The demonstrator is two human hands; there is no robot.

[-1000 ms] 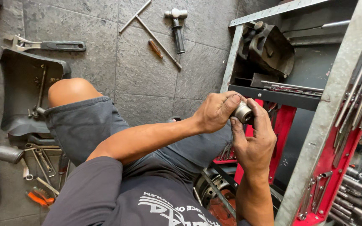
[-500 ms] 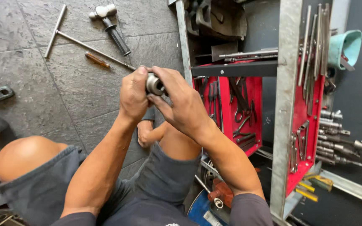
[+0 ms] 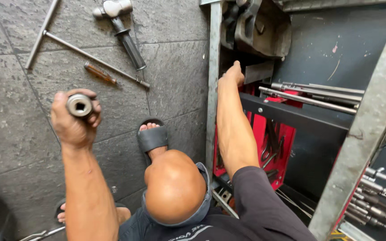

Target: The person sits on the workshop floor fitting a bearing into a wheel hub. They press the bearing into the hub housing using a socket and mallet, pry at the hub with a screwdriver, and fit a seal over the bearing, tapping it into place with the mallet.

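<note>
My left hand [image 3: 74, 120] is raised over the grey stone floor and grips a large round metal socket [image 3: 79, 105], its square drive hole facing the camera. My right hand [image 3: 233, 75] reaches into the metal tool rack [image 3: 213, 85], with its fingers on a dark flat metal piece [image 3: 259, 71] on the shelf. Whether that hand grips the piece or only touches it is hidden. My bent knee [image 3: 174, 185] and a foot in a dark sandal [image 3: 152, 137] show between the arms.
On the floor at the top left lie a T-handle wrench [image 3: 68, 44], a hammer with a black grip [image 3: 121, 27] and a brown-handled screwdriver [image 3: 101, 73]. Long steel bars [image 3: 313, 96] rest on the shelf above red tool holders [image 3: 273, 143]. Sockets and extensions [image 3: 374, 196] hang at lower right.
The hands have come apart: the left one moved left with the socket, and the right one let go and reached up into the rack. The view also shifted down and left.
</note>
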